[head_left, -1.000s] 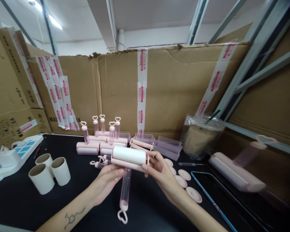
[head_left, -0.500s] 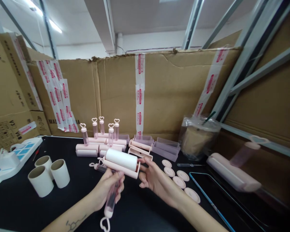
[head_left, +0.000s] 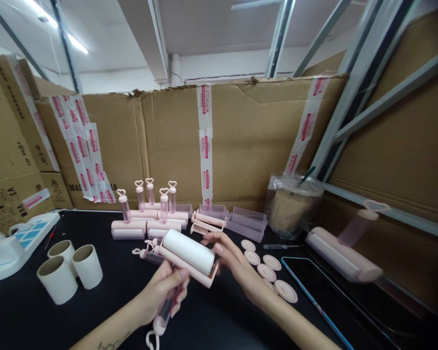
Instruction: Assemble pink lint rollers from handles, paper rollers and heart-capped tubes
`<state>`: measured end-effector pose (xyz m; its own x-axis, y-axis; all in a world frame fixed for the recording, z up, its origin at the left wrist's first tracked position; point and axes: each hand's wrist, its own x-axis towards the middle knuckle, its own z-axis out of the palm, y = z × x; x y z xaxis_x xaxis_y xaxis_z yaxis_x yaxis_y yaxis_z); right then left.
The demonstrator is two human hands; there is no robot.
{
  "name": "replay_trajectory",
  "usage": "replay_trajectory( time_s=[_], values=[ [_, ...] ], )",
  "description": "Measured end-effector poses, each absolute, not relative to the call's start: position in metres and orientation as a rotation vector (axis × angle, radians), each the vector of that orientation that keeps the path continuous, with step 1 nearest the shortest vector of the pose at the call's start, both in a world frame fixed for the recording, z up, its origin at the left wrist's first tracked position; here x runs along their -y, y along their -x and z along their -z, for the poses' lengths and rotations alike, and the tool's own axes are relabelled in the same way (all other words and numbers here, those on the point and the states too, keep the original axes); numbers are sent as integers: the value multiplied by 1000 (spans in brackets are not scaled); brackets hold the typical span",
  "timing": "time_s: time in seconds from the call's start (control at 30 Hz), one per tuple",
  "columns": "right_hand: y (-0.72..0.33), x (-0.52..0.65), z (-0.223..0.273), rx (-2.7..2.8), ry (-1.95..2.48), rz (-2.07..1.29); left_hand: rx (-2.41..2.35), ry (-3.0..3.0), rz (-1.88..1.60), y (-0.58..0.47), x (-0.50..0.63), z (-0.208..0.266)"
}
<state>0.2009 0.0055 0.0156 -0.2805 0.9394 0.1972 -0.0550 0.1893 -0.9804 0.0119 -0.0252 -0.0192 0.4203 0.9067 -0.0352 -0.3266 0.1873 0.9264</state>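
My left hand (head_left: 170,287) is wrapped round the clear pink handle of a lint roller (head_left: 190,253). A white paper roll sits in its pink frame, and the heart-shaped loop of the handle points down toward me. At the frame's right end is my right hand (head_left: 233,257), its fingers apart and slightly curled close to the end piece; whether they touch it is hard to see. Behind the left hand lie loose pink handles (head_left: 149,253) with heart loops. Right of the right hand are several pink round caps (head_left: 266,272).
Finished-looking lint rollers (head_left: 129,228) stand upright at the back. Clear pink covers (head_left: 246,223) lie beside pink frames (head_left: 208,221). Cardboard tubes (head_left: 58,279) and a power strip (head_left: 32,243) are left; a bagged drink cup (head_left: 292,209), a phone (head_left: 321,287) and a large roller (head_left: 343,255) right.
The lint roller has tilted, its right end now lower and nearer to me. My right hand has moved slightly at that end. The whole view has shifted a little.
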Motion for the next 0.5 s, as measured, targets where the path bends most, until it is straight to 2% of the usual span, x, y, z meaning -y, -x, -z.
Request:
replay_trajectory(
  time_s=[0.1,0.33,0.5],
  values=[
    [-197,0,-14,1594,838,-1223,-731,-1023,-997,-14,26,21],
    [-192,-1,-13,1407,922,-1501,-766,-985,-1088,-17,24,27],
    [-196,-4,-18,1378,959,-1395,-670,-1003,-1083,-19,25,22]
  ],
)
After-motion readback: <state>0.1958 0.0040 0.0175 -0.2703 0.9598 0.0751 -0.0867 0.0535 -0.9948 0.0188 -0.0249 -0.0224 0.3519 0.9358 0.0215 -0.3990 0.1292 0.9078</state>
